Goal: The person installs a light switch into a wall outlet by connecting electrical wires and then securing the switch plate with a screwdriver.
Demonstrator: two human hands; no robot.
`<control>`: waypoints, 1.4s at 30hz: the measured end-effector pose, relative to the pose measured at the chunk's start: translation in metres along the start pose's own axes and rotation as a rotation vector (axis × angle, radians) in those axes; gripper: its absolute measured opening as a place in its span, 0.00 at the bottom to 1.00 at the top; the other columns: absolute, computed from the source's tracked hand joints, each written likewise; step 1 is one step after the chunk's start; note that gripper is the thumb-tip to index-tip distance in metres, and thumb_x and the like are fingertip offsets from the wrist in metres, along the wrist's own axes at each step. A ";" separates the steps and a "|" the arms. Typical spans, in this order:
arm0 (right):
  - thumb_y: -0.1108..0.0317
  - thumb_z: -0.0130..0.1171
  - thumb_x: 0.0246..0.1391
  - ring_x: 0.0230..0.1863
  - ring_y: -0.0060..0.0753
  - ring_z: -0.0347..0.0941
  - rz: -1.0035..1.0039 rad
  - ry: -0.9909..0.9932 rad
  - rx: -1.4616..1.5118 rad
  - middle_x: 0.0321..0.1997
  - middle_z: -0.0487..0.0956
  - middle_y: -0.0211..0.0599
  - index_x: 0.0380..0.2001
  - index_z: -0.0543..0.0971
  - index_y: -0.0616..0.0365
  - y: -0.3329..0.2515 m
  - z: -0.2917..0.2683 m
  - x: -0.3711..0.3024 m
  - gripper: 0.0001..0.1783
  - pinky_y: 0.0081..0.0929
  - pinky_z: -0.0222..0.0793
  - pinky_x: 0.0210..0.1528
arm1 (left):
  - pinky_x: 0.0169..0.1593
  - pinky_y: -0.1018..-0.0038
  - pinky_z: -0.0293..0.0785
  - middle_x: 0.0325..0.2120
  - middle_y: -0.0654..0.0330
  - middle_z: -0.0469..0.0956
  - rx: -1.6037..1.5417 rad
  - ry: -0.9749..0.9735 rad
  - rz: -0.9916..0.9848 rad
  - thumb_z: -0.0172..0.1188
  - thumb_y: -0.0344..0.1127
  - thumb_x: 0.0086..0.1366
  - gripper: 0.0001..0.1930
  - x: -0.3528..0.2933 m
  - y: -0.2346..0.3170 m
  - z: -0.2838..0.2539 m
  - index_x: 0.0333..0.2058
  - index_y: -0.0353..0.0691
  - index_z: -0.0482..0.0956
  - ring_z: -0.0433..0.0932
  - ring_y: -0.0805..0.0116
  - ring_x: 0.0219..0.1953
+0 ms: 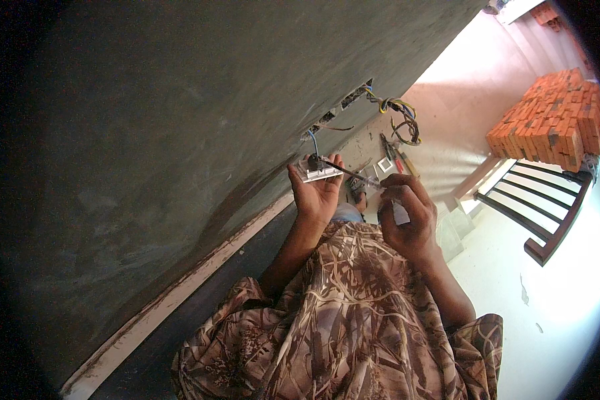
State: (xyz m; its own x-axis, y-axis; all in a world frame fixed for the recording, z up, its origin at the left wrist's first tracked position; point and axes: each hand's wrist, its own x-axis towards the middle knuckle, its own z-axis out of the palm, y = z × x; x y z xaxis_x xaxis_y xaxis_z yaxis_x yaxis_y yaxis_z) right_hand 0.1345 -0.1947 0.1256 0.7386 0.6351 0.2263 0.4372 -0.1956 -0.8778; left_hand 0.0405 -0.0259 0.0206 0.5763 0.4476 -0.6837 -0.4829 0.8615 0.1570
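Switch plate (319, 175) lies flat on left hand (317, 193), fingers cupped under it, a blue wire (313, 142) tying it to the wall slot (333, 113); judged light, rigid plastic, best held by its edges. Right hand (407, 217) clenches a screwdriver (353, 173), tip at the plate. Wall (180, 133) close on left; tools (393, 155) and chair (540, 213) beyond, open floor on right.

Light: strong daylight from the right of the frame
Glare: floor (567, 293) at lower right washed out
Shadow: grey wall (180, 133) at left dim
Edges: black, curved fisheye corners
Focus: centre slightly soft
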 end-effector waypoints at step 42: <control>0.76 0.58 0.44 0.45 0.51 0.71 -0.116 -0.390 -0.267 0.44 0.68 0.47 0.50 0.70 0.59 -0.004 -0.010 0.010 0.26 0.42 0.71 0.44 | 0.63 0.54 0.65 0.46 0.46 0.71 0.109 0.033 0.072 0.44 0.64 0.67 0.31 0.020 -0.003 -0.010 0.52 0.41 0.62 0.70 0.47 0.54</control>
State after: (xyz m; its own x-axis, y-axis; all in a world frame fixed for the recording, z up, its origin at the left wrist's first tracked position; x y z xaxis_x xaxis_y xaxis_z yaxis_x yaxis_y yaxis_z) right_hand 0.1451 -0.1946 0.1354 0.4519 0.8868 0.0966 0.6593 -0.2591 -0.7058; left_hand 0.0471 -0.0221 -0.0009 0.5198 0.5026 -0.6908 -0.4465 0.8492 0.2819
